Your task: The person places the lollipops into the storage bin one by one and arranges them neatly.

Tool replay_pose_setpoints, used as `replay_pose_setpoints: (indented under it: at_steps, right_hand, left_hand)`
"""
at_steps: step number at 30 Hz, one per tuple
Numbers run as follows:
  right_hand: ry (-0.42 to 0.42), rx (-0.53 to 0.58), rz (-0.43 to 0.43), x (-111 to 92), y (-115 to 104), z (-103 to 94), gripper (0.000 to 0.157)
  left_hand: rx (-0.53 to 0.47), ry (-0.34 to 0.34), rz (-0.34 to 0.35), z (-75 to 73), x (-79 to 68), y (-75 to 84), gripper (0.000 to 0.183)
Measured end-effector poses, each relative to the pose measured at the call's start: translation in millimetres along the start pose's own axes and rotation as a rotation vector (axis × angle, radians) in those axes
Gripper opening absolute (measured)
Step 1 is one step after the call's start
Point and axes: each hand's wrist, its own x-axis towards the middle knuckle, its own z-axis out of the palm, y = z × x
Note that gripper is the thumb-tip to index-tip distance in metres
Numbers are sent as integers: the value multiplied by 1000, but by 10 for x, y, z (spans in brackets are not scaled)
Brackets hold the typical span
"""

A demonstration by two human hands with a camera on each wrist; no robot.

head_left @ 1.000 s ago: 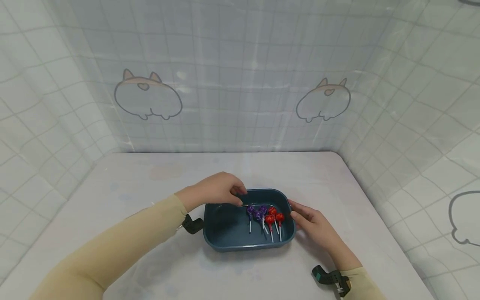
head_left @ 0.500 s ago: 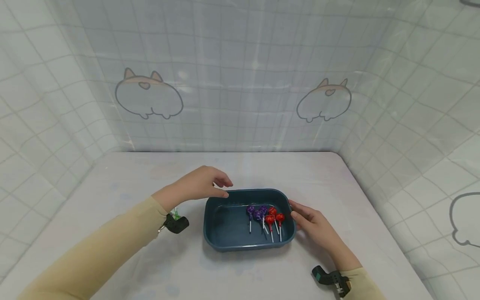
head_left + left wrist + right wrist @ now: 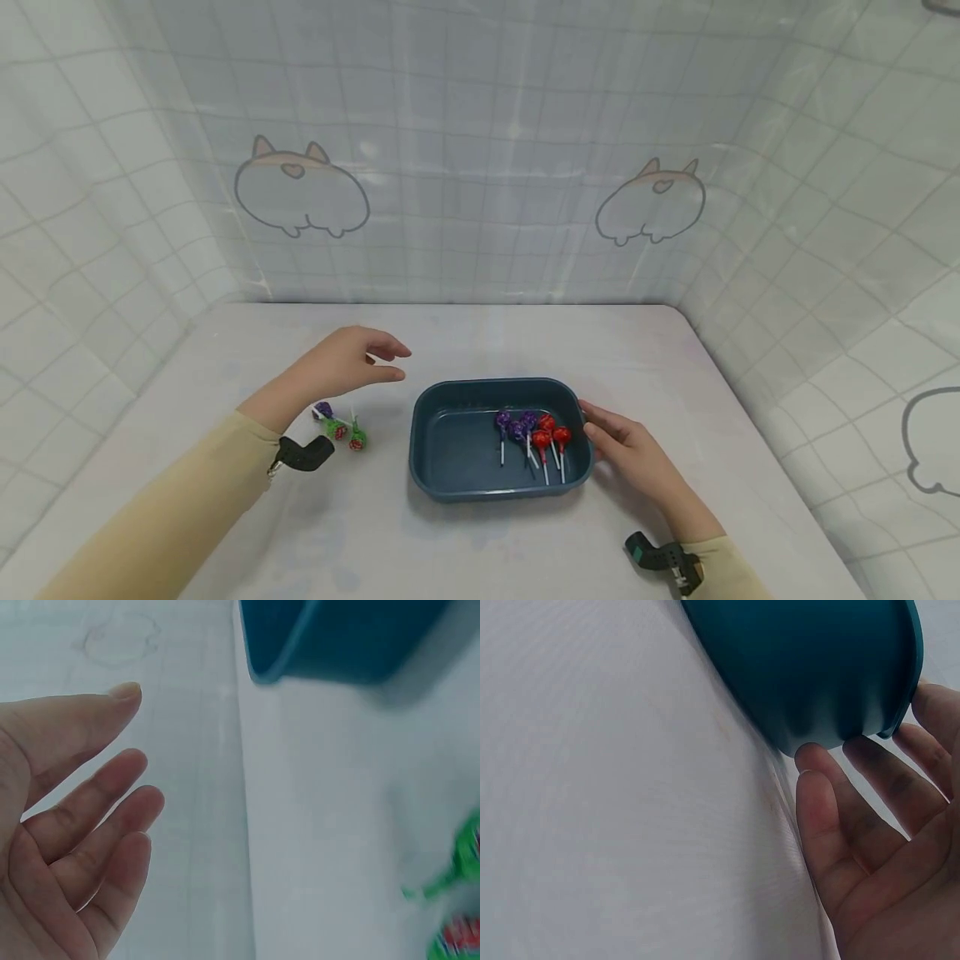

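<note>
Dark blue tray [image 3: 453, 450] is placed upright on the white-covered table [image 3: 480, 342], between the left and right edges and well apart from the far edge; its long sides are aligned with that far edge. The right hand [image 3: 630, 454] is positioned at the tray's right end: its fingertips are rested against the outer wall and its thumb is placed at the rim. The left hand [image 3: 348, 360] is held wide over the table, beyond the tray's far left corner, with thumb and fingertips parted. A black wrist camera [image 3: 303, 454] is worn on the left wrist. Three purple lollipops [image 3: 517, 430] and three red lollipops [image 3: 562, 435] are grouped in the tray's right half, red nearest the right end, sticks directed toward the near edge. A loose purple lollipop [image 3: 322, 409] and two green lollipops [image 3: 357, 438] are located left of the tray, near the left wrist.
</note>
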Motion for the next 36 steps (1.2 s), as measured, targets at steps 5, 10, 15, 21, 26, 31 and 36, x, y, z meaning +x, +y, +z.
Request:
replay_pose_setpoints:
  at_steps: [5,10,15,21,26,31,36]
  right_hand:
    - [14,-1,-6,-2,23,8,50]
    - [3,10,-9,-12,29,5,49]
    - [-1,7,-2,-12,29,2,47]
    - [5,-14,5,-53,-164,6,45]
    - [3,-7,2,-59,-210,10,45]
    - [4,-8,-10,-81,-325,22,44]
    - [2,-13,-7,-65,-302,25,44]
  left_hand:
    - [5,24,-37,-44,-132,-255,37]
    - [16,20,-77,-34,-270,-535,38]
    - [-2,35,-143,2,-391,-786,41]
    - [-7,34,-261,97,-490,-1002,53]
    - [10,26,-318,178,-587,-1064,56]
    - [45,18,-303,229,-647,-1098,51]
    - [61,22,-282,260,-668,-1115,43]
